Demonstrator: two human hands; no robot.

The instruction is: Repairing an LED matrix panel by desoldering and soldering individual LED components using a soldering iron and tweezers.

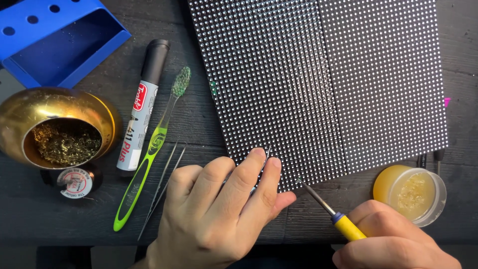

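Mid-rework on the LED matrix panel (318,84), flat on the tabletop (199,124). Left hand (224,209) pinching tweezers (267,152) at its near edge; right hand (393,239) gripping soldering iron (323,205), tip just beside. Probably needs steady touchdown on that pixel next.

The dotted panel (318,84) lies flat on the table (199,124), filling the far right part of the view. Left of the panel lie a toothbrush (149,149) and, further left, a marker (142,107), both running lengthwise beside it. A spare pair of tweezers (162,189) lies just right of the toothbrush handle, near the panel's near-left corner. Far left of the panel sits a bowl (55,124) with wire wool (64,142) in it, a metal stand (55,40) behind it and a small reel (74,182) before it. The left hand (219,214) rests on the panel's near edge; the right hand (393,239) lies before it, its soldering iron (331,211) tip at that edge. A jar (411,194) stands before the panel's near-right corner.
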